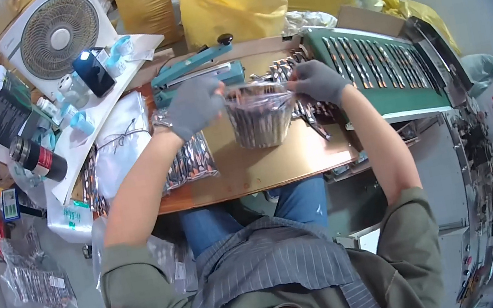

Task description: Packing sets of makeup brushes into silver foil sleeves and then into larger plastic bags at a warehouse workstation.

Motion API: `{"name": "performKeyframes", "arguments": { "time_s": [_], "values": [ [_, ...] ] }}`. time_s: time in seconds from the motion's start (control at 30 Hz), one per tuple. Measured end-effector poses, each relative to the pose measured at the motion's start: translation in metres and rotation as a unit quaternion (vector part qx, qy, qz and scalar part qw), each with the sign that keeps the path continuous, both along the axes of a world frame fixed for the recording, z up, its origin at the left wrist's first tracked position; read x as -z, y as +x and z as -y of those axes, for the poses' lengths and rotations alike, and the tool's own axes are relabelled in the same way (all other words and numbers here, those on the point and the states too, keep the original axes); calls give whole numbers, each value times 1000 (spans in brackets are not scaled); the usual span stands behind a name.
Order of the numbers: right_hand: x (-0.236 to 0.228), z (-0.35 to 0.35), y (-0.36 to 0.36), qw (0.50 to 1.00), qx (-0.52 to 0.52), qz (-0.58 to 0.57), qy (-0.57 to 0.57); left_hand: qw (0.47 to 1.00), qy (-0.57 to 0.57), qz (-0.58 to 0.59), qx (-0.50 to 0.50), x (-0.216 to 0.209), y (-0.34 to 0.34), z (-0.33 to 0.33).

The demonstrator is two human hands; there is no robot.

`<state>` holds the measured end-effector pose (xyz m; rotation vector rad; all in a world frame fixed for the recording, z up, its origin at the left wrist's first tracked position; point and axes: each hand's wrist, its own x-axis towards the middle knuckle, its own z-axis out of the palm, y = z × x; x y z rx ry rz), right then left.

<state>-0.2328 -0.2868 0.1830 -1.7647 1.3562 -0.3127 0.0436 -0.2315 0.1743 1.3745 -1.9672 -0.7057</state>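
A see-through plastic bag [262,121] packed with slim dark sticks or sachets stands over the brown tabletop. Grey fingerless-looking gloves cover both hands. My left hand [193,106] pinches the bag's top edge on its left side, and my right hand [320,81] grips the same edge on the right. Just behind the left hand sits a teal hand-lever bag sealer [196,74] with its arm raised. Loose slim packets [312,113] lie beside and below the right hand. A filled, flat bag [191,164] rests under my left forearm.
A green conveyor tray [376,65] with rows of slim packets stands at the right. A yellow sack [195,11] is behind the table [244,180]. On the left, a white shelf [71,148] carries a phone [93,74] and a dark flask [40,161]; a fan [60,38] stands beyond.
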Motion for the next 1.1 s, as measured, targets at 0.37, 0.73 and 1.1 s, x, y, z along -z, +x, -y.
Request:
{"name": "performKeyframes", "arguments": {
  "time_s": [0.37,0.73,1.1],
  "values": [
    [11,-21,63,895,-117,119,-414,974,-130,-186,-18,-41,-11,-26],
    [117,193,130,845,247,-11,-475,885,187,-385,-182,172,22,51],
    [142,207,161,886,105,-165,-421,797,302,-401,-335,208,51,121]
  ]
}}
